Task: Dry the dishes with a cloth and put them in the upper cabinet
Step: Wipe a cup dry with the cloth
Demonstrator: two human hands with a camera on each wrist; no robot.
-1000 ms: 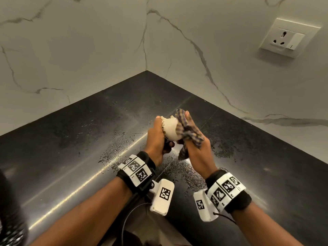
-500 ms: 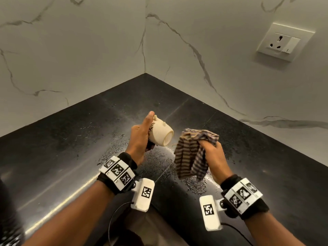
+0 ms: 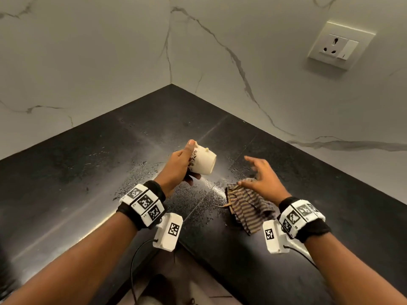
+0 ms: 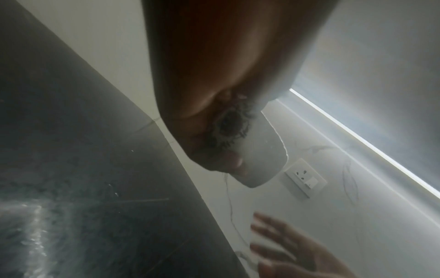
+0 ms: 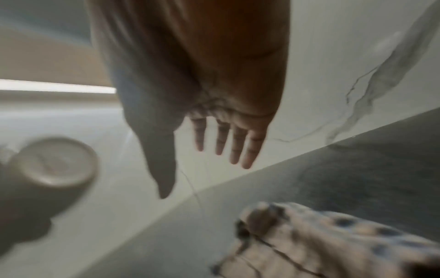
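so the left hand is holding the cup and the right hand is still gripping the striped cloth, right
Not quite. The right hand is open, fingers spread, with no grip on anything; the striped cloth lies on the black counter beneath it, as the head and right wrist views show. The left hand does hold the cup.

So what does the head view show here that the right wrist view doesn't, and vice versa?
Only the head view shows the left hand gripping the cup with its floral print, both wristbands, the wall socket and water droplets on the black counter. Only the right wrist view shows the cup's round base face-on and the right hand's palm side, fingers straight. Both show the cup, the open right hand, the striped cloth lying on the counter, and the marble wall.
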